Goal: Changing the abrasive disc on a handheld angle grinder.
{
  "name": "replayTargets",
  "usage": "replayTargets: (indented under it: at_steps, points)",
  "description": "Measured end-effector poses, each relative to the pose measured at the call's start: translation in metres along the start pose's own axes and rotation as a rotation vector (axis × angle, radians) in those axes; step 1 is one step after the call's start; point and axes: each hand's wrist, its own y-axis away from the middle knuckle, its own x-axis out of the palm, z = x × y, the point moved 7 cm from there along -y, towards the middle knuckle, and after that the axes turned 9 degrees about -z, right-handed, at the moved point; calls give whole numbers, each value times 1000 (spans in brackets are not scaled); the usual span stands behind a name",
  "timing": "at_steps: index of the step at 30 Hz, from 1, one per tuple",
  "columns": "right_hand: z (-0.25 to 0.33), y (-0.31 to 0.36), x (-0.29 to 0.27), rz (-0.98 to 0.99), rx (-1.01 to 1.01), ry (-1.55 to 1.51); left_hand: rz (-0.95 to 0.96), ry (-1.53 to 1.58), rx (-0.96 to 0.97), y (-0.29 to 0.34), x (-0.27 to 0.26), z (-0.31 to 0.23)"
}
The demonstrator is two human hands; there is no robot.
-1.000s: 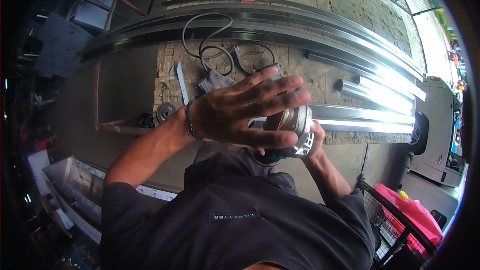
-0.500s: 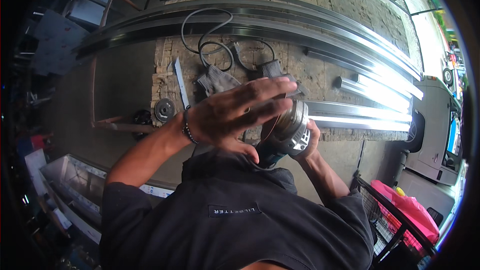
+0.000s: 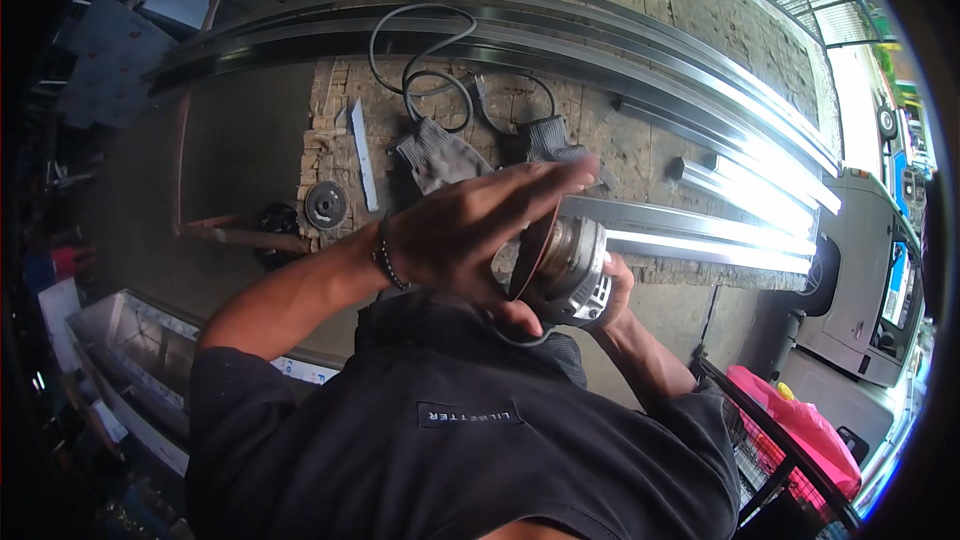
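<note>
Fingers (image 3: 548,178) of the left hand (image 3: 465,232) have drawn together: a second ago they were fanned wide over the angle grinder (image 3: 580,280), and now they lie nearly straight and side by side, the hand turned edge-on and a little blurred, with the thumb apart below. That hand has hold of nothing that shows; whether its palm touches the reddish-brown disc (image 3: 533,258) I cannot tell. Meanwhile the right hand (image 3: 620,290) stays wrapped around the grinder's metal head, its thumb in view and most of its other fingers hidden. The grinder is held up at the bench's (image 3: 600,155) near edge, close in front of the torso, and more of its disc has come into sight facing the left palm. For the work in hand, I judge, this puts the disc within the left hand's reach while the right steadies the tool. Grey gloves (image 3: 440,155) still lie just beyond, inside the near edge, and a loose round disc (image 3: 327,205) rests by the bench's near left corner, apart from both hands.
</note>
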Motion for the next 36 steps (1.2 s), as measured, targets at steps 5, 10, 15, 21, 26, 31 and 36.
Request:
replayTargets:
  at_steps: [5,10,15,21,26,31,36]
  points:
    - [4,3,-4,48,-29,25,-73,-95,-225,8,-16,20]
    - [1,1,7,27,1,-35,-11,-295,195,12,-1,-6]
    - [2,1,5,126,24,22,-203,660,-682,26,-9,36]
    - [1,3,2,-10,19,40,9,214,-309,16,-1,11]
    - [2,11,6,19,-10,84,55,-187,198,14,-10,-19]
    - [0,9,7,25,21,92,-107,-83,-38,20,-3,-6]
    - [0,14,13,40,31,188,-74,-3,8,23,-4,-14]
